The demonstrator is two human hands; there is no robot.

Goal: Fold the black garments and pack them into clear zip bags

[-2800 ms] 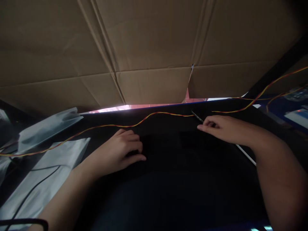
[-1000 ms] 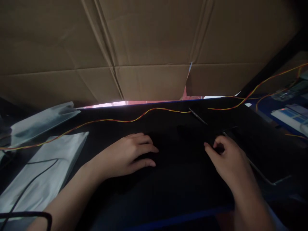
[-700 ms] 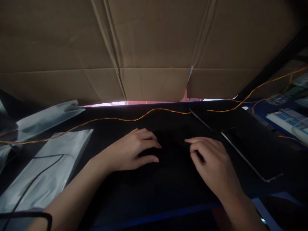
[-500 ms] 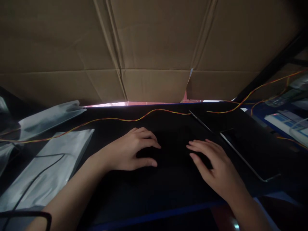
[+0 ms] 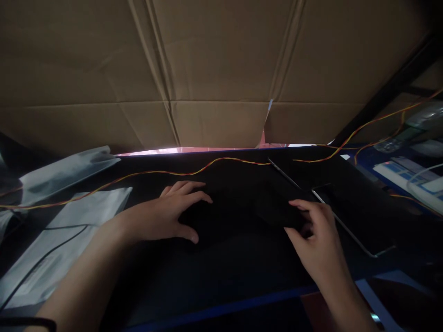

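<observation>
My left hand [image 5: 169, 214] is over the black tabletop [image 5: 214, 272], fingers and thumb spread, holding nothing. To the right, the fingers and thumb of my right hand [image 5: 316, 230] are curled round the edge of a flat black thing [image 5: 273, 207]. Its outline barely stands out against the dark surface, so I cannot tell its kind. Just beyond that hand lies a dark, flat panel with a shiny metal edge [image 5: 356, 221]. Another thin dark panel [image 5: 289, 173] with a bright edge lies farther back.
A cardboard sheet [image 5: 214, 60] rises behind the table. A red-yellow twisted wire [image 5: 180, 173] crosses the back. White plastic bags [image 5: 90, 207] and a thin black cable [image 5: 44, 253] lie at left. A white power strip [image 5: 408, 180] is at right.
My left hand has moved left and its fingers have spread wider. My right hand has gone from outstretched fingers to a curled grip on the black thing. The view has shifted slightly.
</observation>
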